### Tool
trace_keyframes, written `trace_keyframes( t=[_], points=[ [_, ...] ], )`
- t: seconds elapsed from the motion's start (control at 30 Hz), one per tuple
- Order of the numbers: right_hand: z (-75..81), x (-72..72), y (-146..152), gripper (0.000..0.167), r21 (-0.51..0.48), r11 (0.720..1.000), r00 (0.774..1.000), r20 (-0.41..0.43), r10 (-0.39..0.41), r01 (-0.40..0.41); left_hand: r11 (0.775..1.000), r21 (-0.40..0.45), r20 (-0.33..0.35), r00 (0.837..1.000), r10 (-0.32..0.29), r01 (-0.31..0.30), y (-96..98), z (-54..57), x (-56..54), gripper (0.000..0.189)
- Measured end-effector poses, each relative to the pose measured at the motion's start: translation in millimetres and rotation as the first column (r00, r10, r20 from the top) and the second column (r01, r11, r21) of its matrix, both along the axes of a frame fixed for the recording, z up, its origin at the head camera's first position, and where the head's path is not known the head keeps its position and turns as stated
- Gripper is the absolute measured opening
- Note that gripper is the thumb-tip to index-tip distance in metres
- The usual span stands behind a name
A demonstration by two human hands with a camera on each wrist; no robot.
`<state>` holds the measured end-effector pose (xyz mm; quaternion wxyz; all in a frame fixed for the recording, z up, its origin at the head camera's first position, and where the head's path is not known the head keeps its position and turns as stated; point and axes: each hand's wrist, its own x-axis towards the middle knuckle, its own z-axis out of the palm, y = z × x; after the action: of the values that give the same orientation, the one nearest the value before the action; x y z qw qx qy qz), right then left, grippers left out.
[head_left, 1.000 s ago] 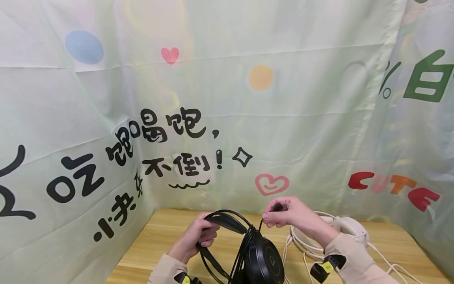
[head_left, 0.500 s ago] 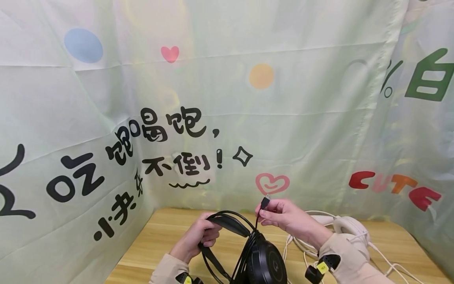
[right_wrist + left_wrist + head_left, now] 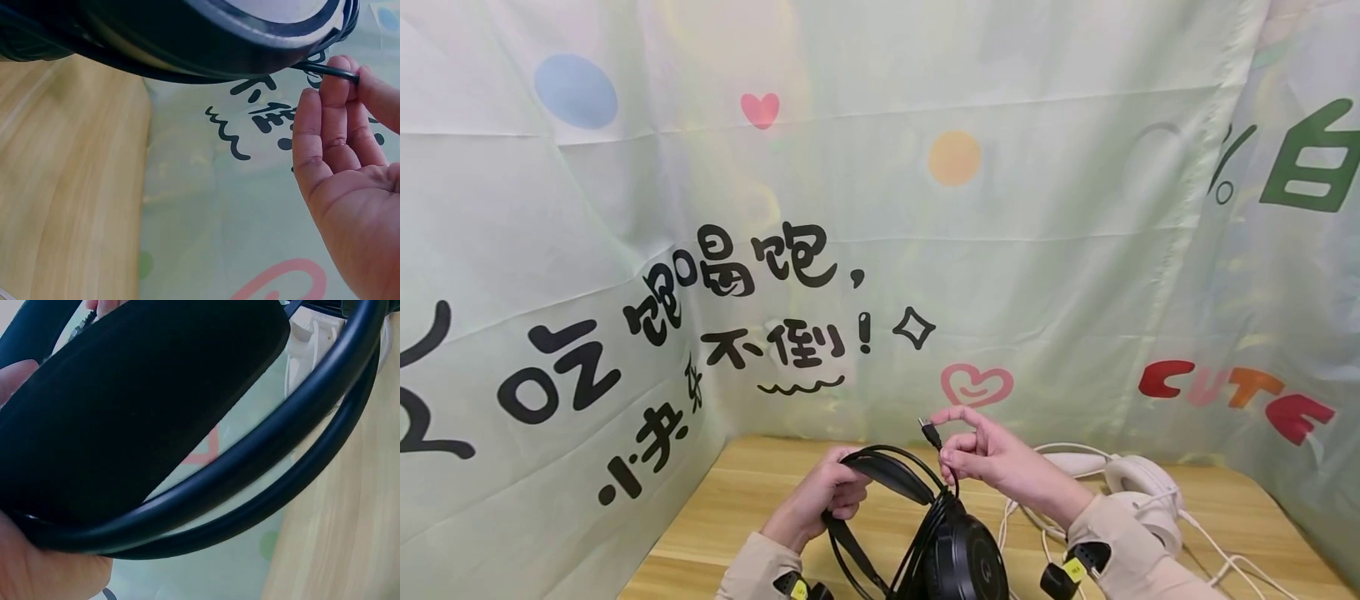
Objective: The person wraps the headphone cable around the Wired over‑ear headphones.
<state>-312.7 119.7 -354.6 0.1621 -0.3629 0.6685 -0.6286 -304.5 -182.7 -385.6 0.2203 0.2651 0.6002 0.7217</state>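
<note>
Black over-ear headphones (image 3: 966,554) hang at the lower middle of the head view, one ear cup visible and the lower part cut off. My left hand (image 3: 820,500) grips their padded headband (image 3: 144,412), fingers curled round it together with the outer bands. Several loops of black cable run down beside the ear cup. My right hand (image 3: 992,454) pinches the cable (image 3: 328,70) between thumb and fingertips, just above the ear cup. Its index finger stretches out beside a black plug (image 3: 931,433) with a metal tip, which sticks up and leans left.
White headphones (image 3: 1142,483) with a loosely coiled white cable (image 3: 1232,558) lie on the wooden table (image 3: 700,542) at the right, behind the right forearm. A printed pale green cloth (image 3: 850,167) hangs behind and along both sides of the table.
The plug, first hidden, came up beside the right fingertips and now tilts left. My right hand has shifted slightly left and its index finger has extended. The left hand keeps its grip, almost still.
</note>
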Motion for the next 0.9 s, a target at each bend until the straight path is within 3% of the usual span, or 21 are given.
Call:
trace_keyframes(
  t=[0.17,0.37,0.63,0.9],
  points=[
    [-0.2,-0.9,1,0.033,0.025,0.997,0.997,0.011,-0.073,0.073,1.000,0.001,-0.008,1.000,0.022,-0.022,-1.7,1.2,-0.3,0.027],
    [2.4,1.0,1,0.032,0.074,0.983,0.986,0.003,-0.167,0.166,0.999,0.015,-0.016,0.999,0.029,-0.029,-2.5,3.7,-0.6,0.025],
    [8.7,7.4,-1,0.033,0.173,0.966,0.977,-0.125,-0.171,0.191,1.000,0.010,-0.026,0.999,0.029,-0.029,-2.4,4.7,-0.8,0.026],
    [16.3,10.5,2,0.028,0.204,0.957,0.958,-0.239,-0.157,0.208,0.998,0.000,-0.028,0.997,0.068,-0.068,-6.9,4.5,-1.7,0.028]
  ],
)
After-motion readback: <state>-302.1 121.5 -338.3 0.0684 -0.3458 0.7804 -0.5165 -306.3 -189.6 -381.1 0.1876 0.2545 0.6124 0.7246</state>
